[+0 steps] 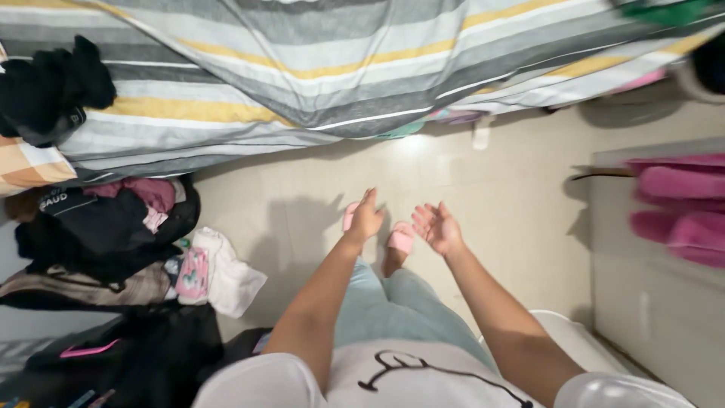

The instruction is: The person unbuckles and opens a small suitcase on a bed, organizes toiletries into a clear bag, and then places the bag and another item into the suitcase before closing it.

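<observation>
— So, what are your hands doing?

— Both are out in front of me with nothing in them. My left hand (365,217) has its fingers loosely spread and slightly curled, edge-on to the camera. My right hand (436,227) is palm up, fingers apart. They are near each other but not touching, and neither closes on anything.

— What is nearest to them?

— Below them, my feet in pink slippers (400,238) on the pale tiled floor (498,196). My legs in light blue trousers (377,302) run down from my white shirt (393,374), so the hands hang over my own knees and feet, I judge, only because I am looking straight down.

— And farther out?

— Ahead, the edge of a bed, draped in a grey, white and yellow striped sheet (302,68), with a black garment (53,87) lying on it at the left. On my left a heap of clothes and bags (113,227) sits on the floor against the bed, with a white cloth (230,276) at its near edge. On my right, pink folded fabric (680,211) lies on a pale surface.

— Any room to move?

— A strip of bare floor opens between the bed edge and my feet; the heap crowds the left side.
</observation>
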